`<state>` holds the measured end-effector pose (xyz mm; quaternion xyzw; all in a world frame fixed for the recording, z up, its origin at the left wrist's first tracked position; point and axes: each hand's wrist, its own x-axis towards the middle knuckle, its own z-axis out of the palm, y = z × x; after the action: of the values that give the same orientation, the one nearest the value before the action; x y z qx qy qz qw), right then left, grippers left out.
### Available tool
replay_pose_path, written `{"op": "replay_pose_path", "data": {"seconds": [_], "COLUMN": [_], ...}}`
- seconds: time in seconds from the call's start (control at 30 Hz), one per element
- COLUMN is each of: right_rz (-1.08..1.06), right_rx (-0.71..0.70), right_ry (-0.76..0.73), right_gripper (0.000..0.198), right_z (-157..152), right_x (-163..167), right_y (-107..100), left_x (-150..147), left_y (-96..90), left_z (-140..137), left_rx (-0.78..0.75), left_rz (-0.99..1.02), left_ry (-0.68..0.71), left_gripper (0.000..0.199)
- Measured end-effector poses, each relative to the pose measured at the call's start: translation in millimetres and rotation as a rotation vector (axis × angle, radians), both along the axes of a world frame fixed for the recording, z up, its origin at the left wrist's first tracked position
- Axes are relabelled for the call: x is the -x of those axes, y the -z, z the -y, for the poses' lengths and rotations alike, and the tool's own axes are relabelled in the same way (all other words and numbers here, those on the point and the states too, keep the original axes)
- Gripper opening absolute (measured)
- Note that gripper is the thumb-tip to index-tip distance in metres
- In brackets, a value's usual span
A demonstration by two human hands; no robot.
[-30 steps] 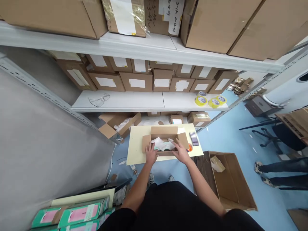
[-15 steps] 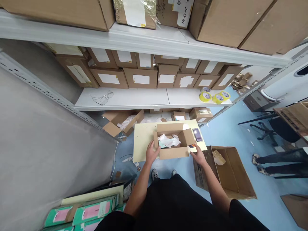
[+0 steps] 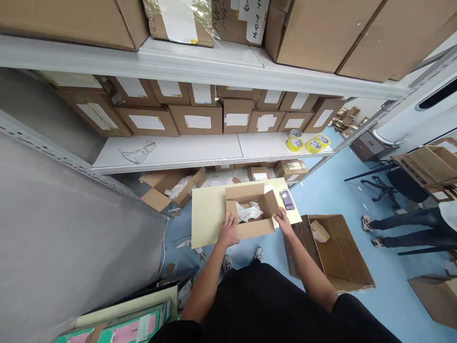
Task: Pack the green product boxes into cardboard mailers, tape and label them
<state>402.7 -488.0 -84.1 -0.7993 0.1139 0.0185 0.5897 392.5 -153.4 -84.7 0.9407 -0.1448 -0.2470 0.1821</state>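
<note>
An open cardboard box [image 3: 255, 229] stands on the small cream tabletop [image 3: 207, 214], its flaps spread outward. Crumpled white paper [image 3: 250, 212] lies inside it. At the box's left side, my left hand [image 3: 228, 231] grips the flap near the front corner. My right hand [image 3: 283, 221] is closed on the right flap, thumb toward the box. Just beyond that hand lies a dark purple item [image 3: 287, 199], blurred out in part, perhaps a phone.
Shelving ahead holds labelled cartons [image 3: 198, 119], wire-framed glasses [image 3: 137, 152] and tape rolls [image 3: 294, 144]. A large open carton [image 3: 348, 252] stands on the floor at right. Another open box [image 3: 160, 188] sits at left. A person's legs [image 3: 407, 228] show at far right.
My left hand has slid toward the front left corner, and my right hand has come closer to the right flap. A small orange and dark item by the right hand no longer shows. The view has shifted.
</note>
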Motion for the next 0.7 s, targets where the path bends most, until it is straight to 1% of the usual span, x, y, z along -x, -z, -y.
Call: {"op": "replay_pose_path", "data": {"seconds": [0.07, 0.1, 0.17, 0.23, 0.3, 0.33, 0.37, 0.43, 0.5, 0.53, 0.6, 0.7], "right_rz": [-0.022, -0.033, -0.048, -0.074, -0.105, -0.112, -0.109, -0.078, -0.039, -0.037, -0.078, -0.225], "right_rx": [0.039, 0.074, 0.12, 0.101, 0.043, 0.011, -0.018, -0.048, -0.036, -0.013, 0.063, 0.182], "right_ry": [-0.13, -0.211, -0.35, -0.427, -0.429, -0.391, -0.317, -0.091, 0.134, 0.214, 0.318, 0.401], "right_gripper": [0.073, 0.074, 0.073, 0.072, 0.069, 0.068, 0.067, 0.068, 0.073, 0.076, 0.079, 0.081], "right_z": [-4, -4, -1, 4, 8, 9, 8, 3, -5, -10, -19, -26], "right_x": [1, 3, 5, 4, -1, -5, -10, -20, -29, -32, -36, -39], "right_y": [-1, -2, -2, -2, 0, 2, 5, 12, 20, 25, 34, 44], "left_x": [-2, -3, -5, -7, -10, -12, -14, -18, -22, -24, -29, -41], "left_y": [-2.3, -3.2, -4.5, -5.6, -6.8, -7.4, -7.9, -8.5, -8.5, -8.4, -8.9, -14.9], "left_z": [-7, -11, -19, -25, -29, -29, -29, -25, -20, -18, -12, -3], "left_rx": [0.062, 0.103, 0.202, 0.308, 0.394, 0.427, 0.452, 0.478, 0.468, 0.449, 0.374, 0.189], "left_rz": [-0.011, -0.01, -0.011, -0.027, -0.052, -0.054, -0.048, -0.009, 0.063, 0.103, 0.176, 0.241], "left_ry": [0.029, 0.04, 0.034, -0.009, -0.093, -0.147, -0.211, -0.359, -0.504, -0.555, -0.599, -0.548], "left_gripper": [0.116, 0.111, 0.094, 0.079, 0.072, 0.068, 0.062, 0.051, 0.05, 0.054, 0.069, 0.089]}}
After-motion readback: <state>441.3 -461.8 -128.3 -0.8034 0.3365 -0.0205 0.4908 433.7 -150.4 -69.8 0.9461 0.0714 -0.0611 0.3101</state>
